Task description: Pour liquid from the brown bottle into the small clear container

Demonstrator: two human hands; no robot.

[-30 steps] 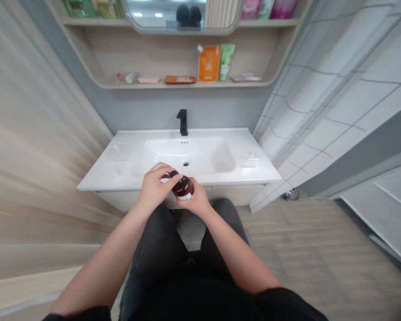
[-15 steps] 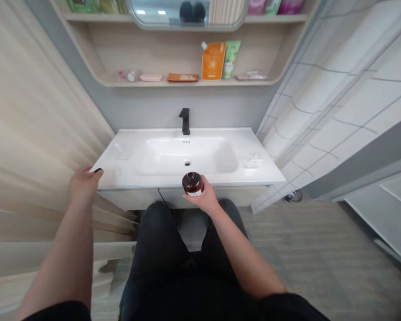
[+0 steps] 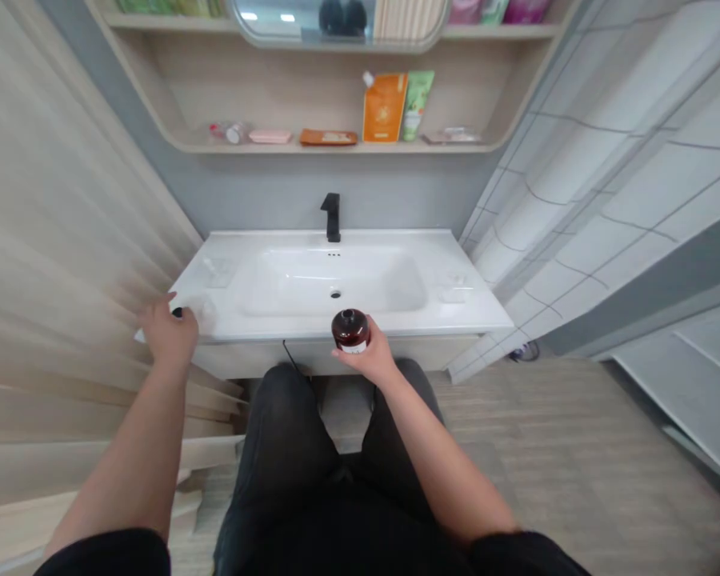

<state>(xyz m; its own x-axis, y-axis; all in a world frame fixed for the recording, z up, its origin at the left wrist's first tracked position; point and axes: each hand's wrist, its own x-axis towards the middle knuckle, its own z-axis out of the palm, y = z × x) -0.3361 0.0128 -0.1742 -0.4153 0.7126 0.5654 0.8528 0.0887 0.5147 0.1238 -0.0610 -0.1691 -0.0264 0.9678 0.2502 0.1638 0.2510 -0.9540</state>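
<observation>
My right hand (image 3: 375, 352) wraps round a dark brown, glossy bottle (image 3: 350, 328) with a white label. The bottle's mouth shows no cap, and it is held above the front edge of the washbasin (image 3: 252, 316). At the left end of the counter, my left hand (image 3: 169, 330) has its thumb and fingers about a small black piece (image 3: 178, 312), possibly a cap; its full shape is hidden. Beside that hand is a faint, clear, blurred thing (image 3: 201, 314) on the white surface.
A black faucet (image 3: 332, 216) stands behind the basin. Clear dishes sit on the counter at left (image 3: 219, 272) and right (image 3: 454, 290). The shelf (image 3: 264, 148) above holds an orange pouch (image 3: 385, 108) and a green tube (image 3: 417, 106). A beige curtain (image 3: 66, 240) hangs at left.
My left hand has shifted right and slightly down along the counter's left end, with the black piece still at its fingers. The bottle in my right hand has moved slightly right.
</observation>
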